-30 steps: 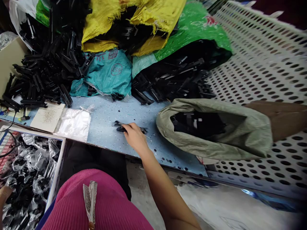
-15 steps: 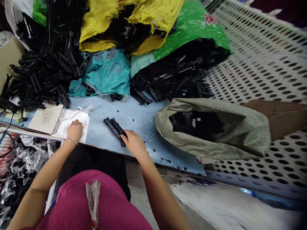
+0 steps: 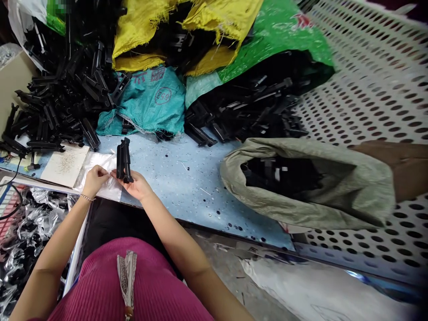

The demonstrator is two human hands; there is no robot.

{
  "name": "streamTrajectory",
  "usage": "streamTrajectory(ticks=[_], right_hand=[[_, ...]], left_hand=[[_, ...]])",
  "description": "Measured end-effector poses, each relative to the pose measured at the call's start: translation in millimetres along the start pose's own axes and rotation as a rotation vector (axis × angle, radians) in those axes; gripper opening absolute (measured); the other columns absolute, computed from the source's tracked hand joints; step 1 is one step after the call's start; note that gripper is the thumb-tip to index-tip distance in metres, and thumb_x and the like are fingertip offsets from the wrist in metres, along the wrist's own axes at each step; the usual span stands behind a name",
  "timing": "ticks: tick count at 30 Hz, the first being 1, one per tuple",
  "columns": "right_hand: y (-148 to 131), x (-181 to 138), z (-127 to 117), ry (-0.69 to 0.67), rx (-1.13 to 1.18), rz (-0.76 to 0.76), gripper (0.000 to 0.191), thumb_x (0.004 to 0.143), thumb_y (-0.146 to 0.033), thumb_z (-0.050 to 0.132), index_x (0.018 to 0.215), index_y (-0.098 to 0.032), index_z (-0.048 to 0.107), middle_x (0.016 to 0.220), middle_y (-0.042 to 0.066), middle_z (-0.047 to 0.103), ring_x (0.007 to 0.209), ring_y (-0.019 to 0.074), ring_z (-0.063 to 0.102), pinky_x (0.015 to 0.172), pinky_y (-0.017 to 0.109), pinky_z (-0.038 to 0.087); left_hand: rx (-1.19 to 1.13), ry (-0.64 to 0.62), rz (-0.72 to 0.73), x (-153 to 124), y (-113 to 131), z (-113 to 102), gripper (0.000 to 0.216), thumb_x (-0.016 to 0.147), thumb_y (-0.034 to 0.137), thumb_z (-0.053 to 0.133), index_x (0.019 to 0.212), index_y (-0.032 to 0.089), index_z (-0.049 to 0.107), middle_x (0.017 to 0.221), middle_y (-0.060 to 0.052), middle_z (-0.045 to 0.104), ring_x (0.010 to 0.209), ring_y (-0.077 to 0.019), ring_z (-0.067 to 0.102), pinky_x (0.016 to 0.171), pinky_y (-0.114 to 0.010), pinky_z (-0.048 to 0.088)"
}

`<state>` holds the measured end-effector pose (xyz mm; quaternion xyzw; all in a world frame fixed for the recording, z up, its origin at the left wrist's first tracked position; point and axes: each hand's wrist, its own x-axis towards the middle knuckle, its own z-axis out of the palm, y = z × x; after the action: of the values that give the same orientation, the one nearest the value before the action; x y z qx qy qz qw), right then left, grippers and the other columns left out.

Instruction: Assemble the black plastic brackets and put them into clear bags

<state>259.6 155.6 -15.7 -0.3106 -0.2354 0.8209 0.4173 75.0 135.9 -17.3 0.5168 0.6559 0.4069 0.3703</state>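
My right hand (image 3: 136,186) holds a black plastic part (image 3: 124,159), made of two long parallel bars, upright above the near edge of the blue table. My left hand (image 3: 95,180) is closed in a pinch, its fingertips meeting those of my right hand over thin clear plastic bags (image 3: 110,192). It seems to grip the edge of a bag, though the film is hard to make out between the fingers. The bags lie in a flat stack beneath both hands.
A heap of similar black parts (image 3: 56,102) fills the left back. Behind the blue tabletop (image 3: 174,178) stand teal (image 3: 150,98), yellow (image 3: 133,40) and green (image 3: 267,40) sacks. An open grey-green sack (image 3: 307,209) lies right, beside a perforated white panel (image 3: 374,102). Bagged parts (image 3: 40,223) fill a lower-left bin.
My right hand has lifted the black part off the table and carried it left to my left hand. My left hand has shifted slightly left, with its fingers now pinched.
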Motion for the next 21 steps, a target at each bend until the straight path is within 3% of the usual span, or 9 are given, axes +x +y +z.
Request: streamTrajectory(ticks=[2, 5, 8, 11, 14, 17, 21], right_hand=[[2, -3, -3, 0.052, -0.023, -0.014, 0.016, 0.082, -0.033, 0.072, 0.089, -0.019, 0.07, 0.094, 0.007, 0.076, 0.093, 0.0216, 0.071, 0.082, 0.032, 0.057], [1, -27, -15, -0.03, -0.045, 0.033, 0.024, 0.084, -0.039, 0.072, 0.093, -0.018, 0.068, 0.082, 0.005, 0.073, 0.07, 0.0164, 0.066, 0.061, 0.026, 0.054], [5, -49, -25, -0.255, 0.023, 0.274, 0.037, 0.091, -0.048, 0.062, 0.096, -0.012, 0.068, 0.056, -0.002, 0.056, 0.042, 0.0073, 0.04, 0.039, 0.019, 0.035], [16, -50, -29, -0.389, 0.167, 0.481, 0.039, 0.099, -0.046, 0.051, 0.097, -0.01, 0.066, 0.046, -0.01, 0.034, 0.039, 0.0048, 0.014, 0.033, 0.014, 0.016], [26, -38, -25, -0.321, 0.242, 0.448, 0.034, 0.1, -0.043, 0.049, 0.096, -0.013, 0.064, 0.046, -0.012, 0.026, 0.04, 0.0053, 0.008, 0.033, 0.012, 0.013], [28, -36, -17, -0.229, 0.175, 0.365, 0.026, 0.095, -0.038, 0.059, 0.084, -0.015, 0.061, 0.046, -0.011, 0.031, 0.039, 0.0046, 0.012, 0.035, 0.012, 0.017], [25, -51, -9, -0.223, 0.217, 0.345, 0.027, 0.095, -0.04, 0.058, 0.087, -0.015, 0.062, 0.048, -0.011, 0.029, 0.042, 0.0058, 0.01, 0.035, 0.014, 0.018]], left_hand=[[0.203, 0.026, 0.182, -6, -1, -5, 0.004, 0.079, 0.018, 0.06, 0.078, 0.018, 0.063, 0.085, -0.005, 0.068, 0.081, -0.0176, 0.064, 0.077, -0.032, 0.053], [0.475, 0.008, 0.361, -8, -2, -15, 0.033, 0.082, 0.004, 0.044, 0.095, 0.017, 0.072, 0.114, -0.012, 0.069, 0.108, -0.0243, 0.065, 0.098, -0.041, 0.052], [0.485, -0.002, 0.364, -2, -3, -22, 0.048, 0.082, 0.004, 0.046, 0.124, 0.014, 0.066, 0.131, -0.015, 0.064, 0.118, -0.0258, 0.063, 0.105, -0.044, 0.052], [0.392, -0.068, 0.369, -6, 1, -24, 0.062, 0.081, 0.004, 0.047, 0.141, 0.014, 0.054, 0.146, -0.017, 0.053, 0.118, -0.0236, 0.064, 0.103, -0.042, 0.054], [0.349, -0.18, 0.505, -30, 13, -19, 0.069, 0.084, 0.003, 0.044, 0.152, 0.018, 0.041, 0.155, -0.016, 0.044, 0.133, -0.0247, 0.055, 0.112, -0.044, 0.049], [0.312, -0.281, 0.643, -60, 25, -13, 0.071, 0.089, 0.002, 0.041, 0.156, 0.024, 0.034, 0.157, -0.013, 0.042, 0.146, -0.0243, 0.041, 0.119, -0.045, 0.041], [0.262, -0.218, 0.559, -75, 27, -17, 0.067, 0.093, 0.006, 0.043, 0.156, 0.029, 0.035, 0.157, -0.014, 0.041, 0.128, -0.0214, 0.058, 0.101, -0.035, 0.055]])
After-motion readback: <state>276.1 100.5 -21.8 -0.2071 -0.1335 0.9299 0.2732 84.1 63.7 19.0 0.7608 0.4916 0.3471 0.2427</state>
